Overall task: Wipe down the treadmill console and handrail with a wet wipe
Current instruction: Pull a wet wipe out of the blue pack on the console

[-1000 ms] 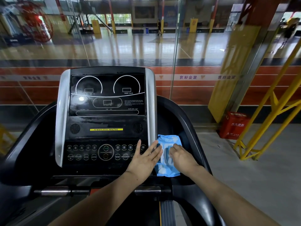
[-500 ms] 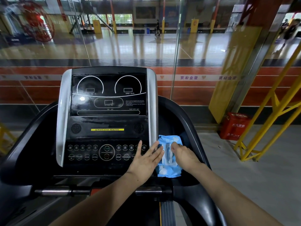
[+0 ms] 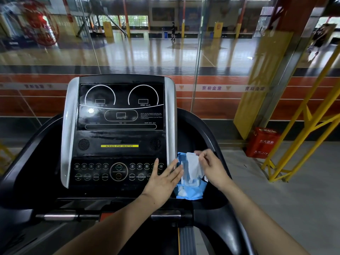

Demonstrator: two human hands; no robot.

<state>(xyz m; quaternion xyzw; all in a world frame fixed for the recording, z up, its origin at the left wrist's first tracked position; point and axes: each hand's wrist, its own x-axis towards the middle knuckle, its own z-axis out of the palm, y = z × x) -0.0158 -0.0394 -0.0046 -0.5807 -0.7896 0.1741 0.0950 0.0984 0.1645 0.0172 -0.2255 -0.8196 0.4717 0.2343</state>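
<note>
Wet wipe (image 3: 193, 165): we pinch it in our right hand (image 3: 214, 167) above the pack (image 3: 191, 192); left hand (image 3: 163, 181) flat, fingers straight, beside the pack.

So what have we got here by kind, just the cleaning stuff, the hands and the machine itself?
Hands: 2, the left hand flat against the pack, the right hand pinching the wipe
Wet wipe packs: 1, the blue pack beside the console
Wipes being pulled out: 1, the white wipe
Treadmill consoles: 1, the console
Total: 5
</note>
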